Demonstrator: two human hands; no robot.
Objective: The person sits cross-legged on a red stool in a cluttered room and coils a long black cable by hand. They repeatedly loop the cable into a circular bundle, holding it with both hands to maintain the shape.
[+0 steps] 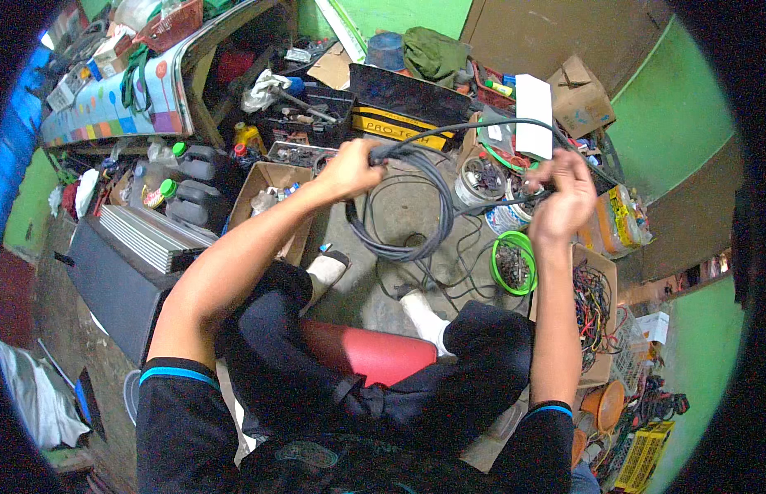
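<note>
A coil of dark cable hangs in several loops from my left hand, which grips the bundle at its upper left. From the coil, one strand of cable arcs high to the right, and a lower strand runs to the fingers of my right hand. That hand is slightly blurred, its fingers bent around the cable. More loose cable trails over the concrete floor below the coil, near my feet in white socks.
A green basket of small metal parts stands right of the loose cable, with white buckets behind it. A cardboard box of wires is beside my right forearm. At left are a cardboard box and dark jugs. A toolbox stands ahead.
</note>
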